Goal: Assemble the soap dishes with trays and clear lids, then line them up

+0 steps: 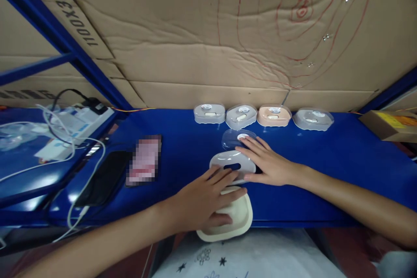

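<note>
A shallow cream oval tray (pixel 246 219) lies at the table's near edge. Over it, my left hand (pixel 208 200) has its fingers spread; the fingertips reach the tray and the near side of a whitish oval piece with a slot (pixel 230 157). From the right, my right hand (pixel 269 163) stretches its fingers across that piece's right edge. Its foremost fingertips touch a clear plastic cover (pixel 230 140) with a round white sticker, just behind the slotted piece. Whether either hand bears any weight of these parts I cannot tell.
Several covered oval boxes (pixel 209 115) line the back of the blue table (pixel 182 152). On the left are a phone with a blurred screen (pixel 145 160), a black phone (pixel 102 178), white cables and a power strip (pixel 94 121). A cardboard box (pixel 391 126) stands right; cardboard (pixel 169 61) walls the back.
</note>
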The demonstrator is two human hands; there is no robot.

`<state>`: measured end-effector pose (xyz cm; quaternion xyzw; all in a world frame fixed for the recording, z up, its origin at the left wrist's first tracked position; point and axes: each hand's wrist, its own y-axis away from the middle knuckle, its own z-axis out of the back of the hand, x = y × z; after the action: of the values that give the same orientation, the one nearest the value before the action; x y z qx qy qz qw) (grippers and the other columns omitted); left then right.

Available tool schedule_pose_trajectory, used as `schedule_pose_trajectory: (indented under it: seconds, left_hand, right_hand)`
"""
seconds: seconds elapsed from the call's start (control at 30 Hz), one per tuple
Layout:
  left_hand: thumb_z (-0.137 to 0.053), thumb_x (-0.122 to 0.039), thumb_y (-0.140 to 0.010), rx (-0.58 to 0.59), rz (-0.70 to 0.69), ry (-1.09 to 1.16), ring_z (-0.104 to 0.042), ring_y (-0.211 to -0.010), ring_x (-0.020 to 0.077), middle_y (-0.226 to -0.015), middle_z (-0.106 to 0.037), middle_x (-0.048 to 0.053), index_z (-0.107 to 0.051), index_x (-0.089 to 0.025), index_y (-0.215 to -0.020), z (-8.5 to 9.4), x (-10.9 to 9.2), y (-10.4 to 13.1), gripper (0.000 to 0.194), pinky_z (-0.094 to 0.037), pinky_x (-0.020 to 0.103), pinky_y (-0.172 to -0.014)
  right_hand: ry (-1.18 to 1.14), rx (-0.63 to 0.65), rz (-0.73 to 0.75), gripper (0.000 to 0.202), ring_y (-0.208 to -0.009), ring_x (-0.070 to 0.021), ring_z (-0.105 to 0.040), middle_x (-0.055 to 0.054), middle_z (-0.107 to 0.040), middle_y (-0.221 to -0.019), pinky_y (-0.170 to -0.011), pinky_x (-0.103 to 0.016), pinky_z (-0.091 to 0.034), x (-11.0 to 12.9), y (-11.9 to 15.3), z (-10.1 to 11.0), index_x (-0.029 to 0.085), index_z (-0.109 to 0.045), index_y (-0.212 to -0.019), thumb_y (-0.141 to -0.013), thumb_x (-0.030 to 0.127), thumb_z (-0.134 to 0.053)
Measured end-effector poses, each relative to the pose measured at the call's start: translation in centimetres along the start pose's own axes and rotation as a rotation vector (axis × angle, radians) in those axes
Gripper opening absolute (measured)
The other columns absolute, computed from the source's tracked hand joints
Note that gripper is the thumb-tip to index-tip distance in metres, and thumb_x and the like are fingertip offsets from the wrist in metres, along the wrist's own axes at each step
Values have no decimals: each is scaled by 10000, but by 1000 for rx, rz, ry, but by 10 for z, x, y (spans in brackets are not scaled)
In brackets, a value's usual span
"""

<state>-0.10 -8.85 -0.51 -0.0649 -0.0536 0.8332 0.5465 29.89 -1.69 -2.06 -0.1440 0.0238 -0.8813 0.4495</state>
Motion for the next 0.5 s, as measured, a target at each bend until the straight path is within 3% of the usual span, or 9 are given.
schedule_pose_trajectory:
  seconds: [0.17, 0.33, 0.43, 0.5]
  left_hand:
    - [-635, -636, -1030, -25, 139, -89, -505, -1487, 376, -1674, -488, 148, -480, -292, -1633, 2, 1, 47, 712, -376, 559, -1241]
    - [-655, -497, -1050, -31, 338, -86, -510, -1487, 363, -1632, -526, 134, -477, -309, -1638, 7, 13, 78, 642, -412, 572, -1239]
    - [-656, -479, -1055, -23, 406, -92, -520, -1489, 363, -1627, -534, 126, -474, -325, -1639, 9, 25, 84, 631, -413, 601, -1241]
    - [-639, -497, -1064, -21, 416, -104, -521, -1493, 364, -1639, -525, 125, -473, -328, -1639, 10, 33, 84, 622, -412, 615, -1241]
  right_hand:
    - [-128, 103, 158, 948, -1701, -339, -103, -195, -175, -1814, -1357, -657, -111, 7, -62, -7, 227, -263, -1728, -998, 711, -622]
    - [-240, 200, 264, 970, -1704, -318, -107, -176, -187, -1816, -1370, -621, -47, 10, -140, -16, 197, -265, -1731, -998, 750, -581]
    - [-267, 181, 327, 888, -1686, -307, -215, -170, -302, -1786, -1375, -566, -140, 7, -179, -21, 175, -330, -1707, -1038, 723, -532]
    - [-220, 88, 339, 746, -1652, -280, -316, -155, -404, -1743, -1355, -510, -238, 0, -198, -21, 194, -404, -1673, -1091, 655, -473]
